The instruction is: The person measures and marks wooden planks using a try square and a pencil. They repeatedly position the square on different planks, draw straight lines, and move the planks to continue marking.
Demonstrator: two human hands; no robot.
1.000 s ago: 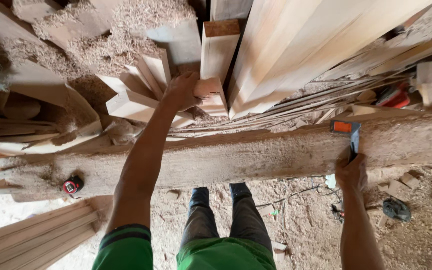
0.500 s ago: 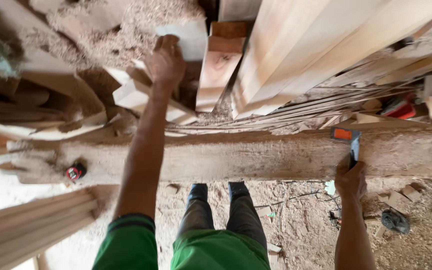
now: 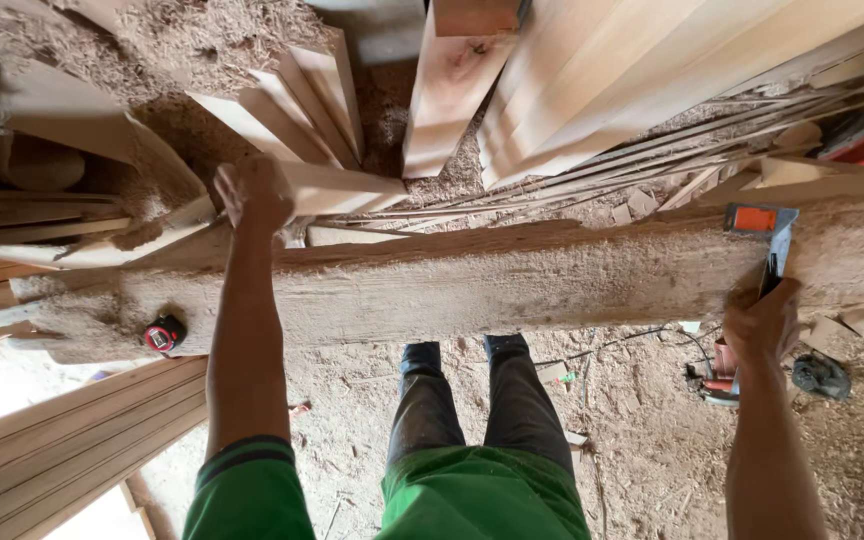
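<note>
Fingers of the left hand (image 3: 252, 192) are curled shut around the near end of a pale wooden block (image 3: 337, 187), which lies lengthwise on the sawdust-covered tabletop (image 3: 512, 280) and runs off to the right of those fingers. Beyond them — further from the person — several more cut blocks (image 3: 297, 95) lean in a heap of sawdust. Below and to the left of the left-hand fingers, a red and black tape measure (image 3: 163, 334) sits near the front edge.

Fingers of the right hand (image 3: 764, 322) are closed on the lower end of a square (image 3: 764, 232) with an orange head — its blade rises above the knuckles and lies flat on the tabletop. Beneath that hand, a power tool (image 3: 717, 375) lies on the sawdust floor (image 3: 632, 440). Long planks (image 3: 632, 70) are stacked above, well apart from both hands.
</note>
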